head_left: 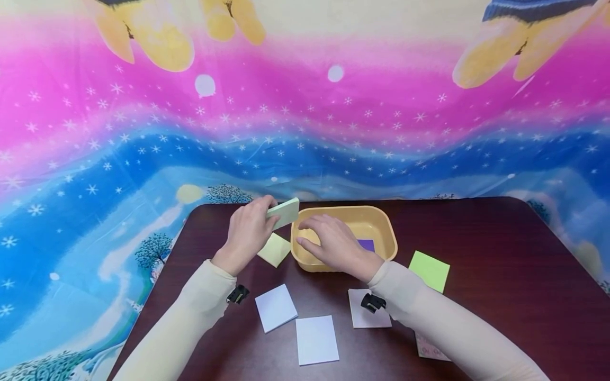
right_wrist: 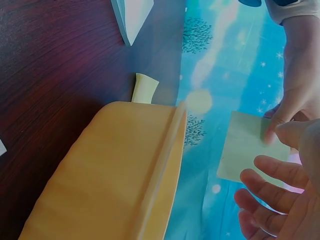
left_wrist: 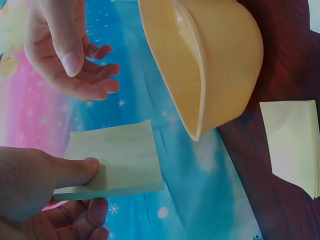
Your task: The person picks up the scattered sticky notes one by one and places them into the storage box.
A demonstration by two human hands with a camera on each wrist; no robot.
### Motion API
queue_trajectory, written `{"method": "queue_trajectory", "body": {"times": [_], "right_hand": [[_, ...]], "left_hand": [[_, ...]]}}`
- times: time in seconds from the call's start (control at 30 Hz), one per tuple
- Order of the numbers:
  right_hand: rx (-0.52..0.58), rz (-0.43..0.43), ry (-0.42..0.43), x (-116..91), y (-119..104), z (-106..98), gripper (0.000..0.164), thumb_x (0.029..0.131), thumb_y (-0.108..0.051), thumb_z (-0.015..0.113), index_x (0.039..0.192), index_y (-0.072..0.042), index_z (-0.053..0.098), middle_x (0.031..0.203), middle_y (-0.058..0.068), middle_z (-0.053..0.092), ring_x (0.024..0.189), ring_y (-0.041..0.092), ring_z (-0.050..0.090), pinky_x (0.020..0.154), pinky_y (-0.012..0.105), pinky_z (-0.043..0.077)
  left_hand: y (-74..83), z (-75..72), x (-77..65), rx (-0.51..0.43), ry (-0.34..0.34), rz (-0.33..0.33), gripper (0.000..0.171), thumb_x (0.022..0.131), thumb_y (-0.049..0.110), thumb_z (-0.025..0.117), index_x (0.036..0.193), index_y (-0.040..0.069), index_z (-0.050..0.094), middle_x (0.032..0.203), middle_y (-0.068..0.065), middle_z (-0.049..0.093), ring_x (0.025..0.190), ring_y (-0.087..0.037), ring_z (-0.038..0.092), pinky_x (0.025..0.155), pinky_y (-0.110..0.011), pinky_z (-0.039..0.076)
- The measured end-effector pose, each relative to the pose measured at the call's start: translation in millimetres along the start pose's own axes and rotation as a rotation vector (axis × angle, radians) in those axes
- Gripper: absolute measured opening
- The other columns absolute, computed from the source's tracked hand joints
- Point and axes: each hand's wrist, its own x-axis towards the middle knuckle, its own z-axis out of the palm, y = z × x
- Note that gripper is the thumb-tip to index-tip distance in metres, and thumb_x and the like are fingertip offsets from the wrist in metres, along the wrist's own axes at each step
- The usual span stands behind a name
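Between thumb and fingers my left hand [head_left: 250, 226] pinches a pale green sticky note pad [head_left: 286, 212], raised near the left rim of a yellow plastic basin [head_left: 388, 227]. My right hand [head_left: 333, 241] is over the basin, fingers loosely bent and apart, holding nothing. In the left wrist view the green pad [left_wrist: 115, 155] has the thumb across its face, and the right hand [left_wrist: 65, 55] shows beyond it with a gap between. A purple pad [head_left: 366, 244] lies inside the basin, partly hidden by the right hand.
A pale yellow pad [head_left: 275, 250] lies by the basin's left side. Nearer are a bluish-white pad [head_left: 276, 308], a white pad [head_left: 317, 340] and a pinkish-white pad [head_left: 359, 312]. At the right lie a bright green pad [head_left: 430, 270] and a patterned pink one [head_left: 429, 349], partly under the sleeve.
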Motion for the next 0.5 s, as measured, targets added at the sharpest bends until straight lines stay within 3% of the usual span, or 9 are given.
{"method": "queue_trajectory", "body": {"times": [0.5], "right_hand": [[-0.017,0.02,-0.01,-3.0,4.1,-5.2,0.03,0.096,-0.031,0.069,0.115,-0.009,0.072,0.111,0.005,0.075,0.106,0.025,0.068,0.091,0.042,0.055]], "left_hand": [[6.2,2.9,1.8,-0.013,0.003,0.033,0.019,0.09,0.016,0.077,0.106,0.012,0.069,0.098,-0.008,0.077,0.076,-0.026,0.071,0.063,-0.042,0.056]]}}
